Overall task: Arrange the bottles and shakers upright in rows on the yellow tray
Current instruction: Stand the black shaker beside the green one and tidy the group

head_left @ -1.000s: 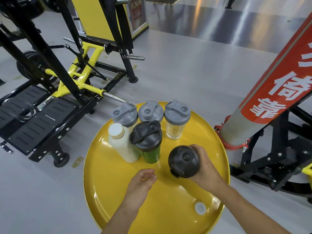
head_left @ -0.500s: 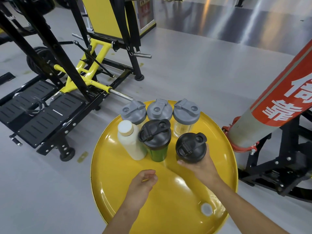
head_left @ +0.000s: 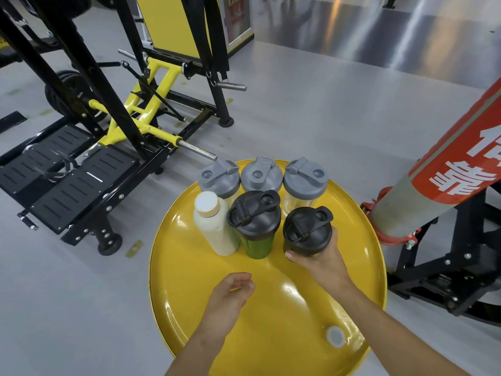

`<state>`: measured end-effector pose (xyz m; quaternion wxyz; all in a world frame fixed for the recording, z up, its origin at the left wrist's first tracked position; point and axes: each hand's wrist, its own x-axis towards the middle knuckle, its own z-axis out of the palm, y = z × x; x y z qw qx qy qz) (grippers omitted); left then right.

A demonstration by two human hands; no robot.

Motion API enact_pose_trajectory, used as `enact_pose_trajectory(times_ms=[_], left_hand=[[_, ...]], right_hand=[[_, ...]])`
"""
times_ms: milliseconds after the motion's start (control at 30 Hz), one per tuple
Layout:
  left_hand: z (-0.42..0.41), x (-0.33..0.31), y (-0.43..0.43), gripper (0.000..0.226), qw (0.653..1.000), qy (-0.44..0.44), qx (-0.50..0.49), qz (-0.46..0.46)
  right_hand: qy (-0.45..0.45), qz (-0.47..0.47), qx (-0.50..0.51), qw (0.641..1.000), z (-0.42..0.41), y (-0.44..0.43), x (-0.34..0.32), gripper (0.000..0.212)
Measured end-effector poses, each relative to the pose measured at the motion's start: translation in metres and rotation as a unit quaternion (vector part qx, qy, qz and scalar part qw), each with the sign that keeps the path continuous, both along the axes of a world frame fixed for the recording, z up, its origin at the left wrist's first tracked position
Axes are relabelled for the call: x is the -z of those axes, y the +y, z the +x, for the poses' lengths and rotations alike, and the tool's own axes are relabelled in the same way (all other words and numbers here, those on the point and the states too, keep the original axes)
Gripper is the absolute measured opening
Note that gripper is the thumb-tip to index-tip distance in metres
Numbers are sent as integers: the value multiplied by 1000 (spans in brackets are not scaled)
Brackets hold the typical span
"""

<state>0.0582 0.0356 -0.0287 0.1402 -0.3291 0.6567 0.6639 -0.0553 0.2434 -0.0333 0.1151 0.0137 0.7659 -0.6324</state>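
Observation:
On the round yellow tray [head_left: 189,308] three clear shakers with grey lids stand upright in a back row: left [head_left: 220,180], middle [head_left: 260,176], right [head_left: 305,183]. In front of them stand a cream bottle [head_left: 217,229] with a white cap and a green shaker [head_left: 254,221] with a black lid. My right hand [head_left: 322,263] grips a black shaker [head_left: 307,230], upright at the right end of this front row. My left hand [head_left: 230,297] hovers over the tray's middle, fingers loosely curled, holding nothing.
A small white round cap [head_left: 335,336] lies on the tray's near right. A black and yellow gym machine [head_left: 108,137] stands on the grey floor to the left. A red and grey padded post [head_left: 433,169] on a black frame leans at the right.
My right hand carried the black shaker from a tilted pose near the tray's middle up to the right of the green shaker, now upright. My left hand barely moved.

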Motion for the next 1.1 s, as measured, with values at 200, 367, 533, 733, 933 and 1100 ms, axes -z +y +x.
enact_pose_trajectory(times_ms=[200,367,533,733,933,1100], left_hand=[[-1,1,-1,15,1000,-1,-1,-10],[-2,-1,-2,16,1000,-3,0,-8],[-3,-1,-4,15,1000,-3,-7,-8],[-5,-1,-13,16,1000,12,-23,-15],[-11,2,-24,17,998,26,-51,-31],[-12,4,-36,24,992,51,-83,-82]], right_hand=[[1,-3,1,1000,-2,-5,1,85],[2,-7,1,1000,-3,-10,0,84],[3,-3,3,1000,-5,-10,2,85],[2,-1,1,1000,-4,-11,2,83],[-19,26,11,999,6,-6,6,83],[-9,121,34,992,39,0,13,68]])
